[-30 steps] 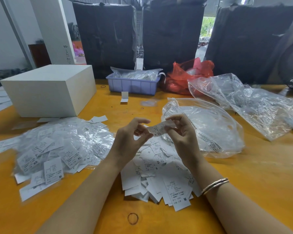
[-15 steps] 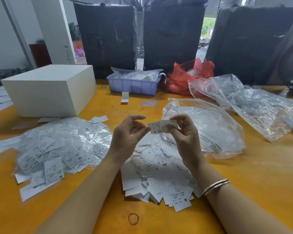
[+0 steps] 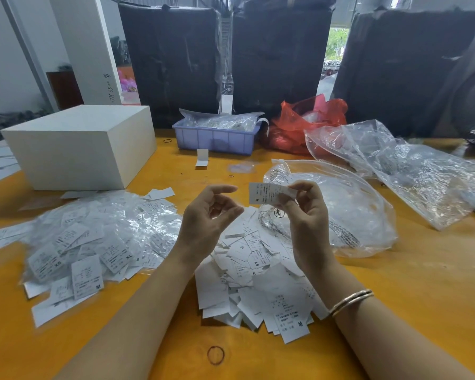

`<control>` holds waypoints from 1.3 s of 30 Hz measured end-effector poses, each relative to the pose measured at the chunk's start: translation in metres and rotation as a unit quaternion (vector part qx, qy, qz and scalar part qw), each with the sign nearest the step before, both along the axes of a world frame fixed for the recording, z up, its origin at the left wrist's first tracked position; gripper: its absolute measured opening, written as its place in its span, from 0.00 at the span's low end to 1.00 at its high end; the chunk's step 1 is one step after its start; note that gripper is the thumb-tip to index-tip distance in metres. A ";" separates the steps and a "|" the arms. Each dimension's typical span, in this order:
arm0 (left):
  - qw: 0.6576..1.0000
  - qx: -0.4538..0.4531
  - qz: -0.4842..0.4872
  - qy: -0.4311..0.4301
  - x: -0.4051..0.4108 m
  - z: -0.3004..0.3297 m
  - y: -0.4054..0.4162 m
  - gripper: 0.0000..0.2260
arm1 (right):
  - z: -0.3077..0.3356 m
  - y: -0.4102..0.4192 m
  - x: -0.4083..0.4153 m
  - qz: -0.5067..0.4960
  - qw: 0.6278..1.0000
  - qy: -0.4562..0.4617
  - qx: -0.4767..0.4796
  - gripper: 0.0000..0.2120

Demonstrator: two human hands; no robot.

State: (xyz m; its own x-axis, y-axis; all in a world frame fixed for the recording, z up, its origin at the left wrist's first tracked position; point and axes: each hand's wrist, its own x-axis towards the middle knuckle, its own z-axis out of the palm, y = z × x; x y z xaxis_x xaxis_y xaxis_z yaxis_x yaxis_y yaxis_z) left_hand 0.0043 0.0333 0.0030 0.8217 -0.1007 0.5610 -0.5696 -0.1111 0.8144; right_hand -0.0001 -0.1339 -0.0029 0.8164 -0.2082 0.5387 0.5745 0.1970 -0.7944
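Note:
My right hand (image 3: 306, 215) pinches a small white size label (image 3: 268, 192) marked M between thumb and fingers, held up above the table. My left hand (image 3: 207, 215) hovers just left of it with loosely curled fingers, holding nothing and not touching the label. Below both hands lies a loose heap of white paper labels (image 3: 255, 283) on the orange table (image 3: 409, 283). A second, wider heap of labels in clear sleeves (image 3: 93, 237) spreads out to the left.
A white box (image 3: 77, 146) stands at the back left. A lilac plastic bin (image 3: 215, 138) and a red bag (image 3: 307, 122) sit at the back. Clear plastic bags (image 3: 354, 215) (image 3: 422, 171) lie to the right. A rubber band (image 3: 215, 355) lies near the front edge.
My left hand has let go of the label and drawn apart to the left. The right hand has lifted the label slightly and keeps hold of it alone.

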 end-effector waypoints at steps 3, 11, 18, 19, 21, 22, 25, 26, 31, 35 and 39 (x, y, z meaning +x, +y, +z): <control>1.000 0.008 0.014 -0.008 0.001 -0.001 0.001 0.15 | 0.000 -0.001 -0.001 -0.001 1.000 -0.001 -0.005 0.10; 1.000 0.013 0.018 -0.009 0.002 -0.001 0.001 0.15 | -0.002 0.003 -0.004 -0.010 0.997 -0.002 -0.075 0.14; 1.000 0.010 0.015 -0.012 0.001 0.001 0.001 0.15 | 0.000 0.000 -0.003 -0.021 0.999 -0.007 -0.039 0.17; 1.000 0.008 0.014 -0.010 0.001 0.001 0.001 0.15 | -0.002 0.000 -0.003 -0.015 0.999 -0.001 -0.047 0.17; 1.000 0.007 0.013 -0.006 0.001 0.000 0.001 0.14 | -0.004 0.001 -0.003 -0.006 0.998 0.007 -0.063 0.16; 1.000 0.007 0.014 -0.005 0.001 0.000 0.001 0.14 | -0.004 0.001 -0.003 -0.003 0.998 0.005 -0.070 0.16; 1.000 -0.001 0.010 0.003 0.002 -0.001 0.002 0.14 | -0.005 0.000 -0.003 0.005 0.996 -0.002 -0.092 0.15; 1.000 -0.003 0.006 0.007 0.002 -0.001 0.002 0.14 | -0.005 0.000 -0.003 0.008 0.995 -0.004 -0.101 0.15; 1.000 -0.009 -0.015 0.018 0.002 -0.001 0.001 0.13 | -0.005 0.001 -0.004 0.014 0.992 0.014 -0.123 0.14; 1.000 -0.009 -0.009 0.018 0.001 -0.001 0.000 0.13 | -0.006 0.003 -0.007 0.045 0.986 0.040 -0.159 0.12; 1.000 -0.003 -0.005 0.015 0.000 0.000 0.000 0.13 | -0.006 0.005 -0.010 0.099 0.974 0.089 -0.182 0.10</control>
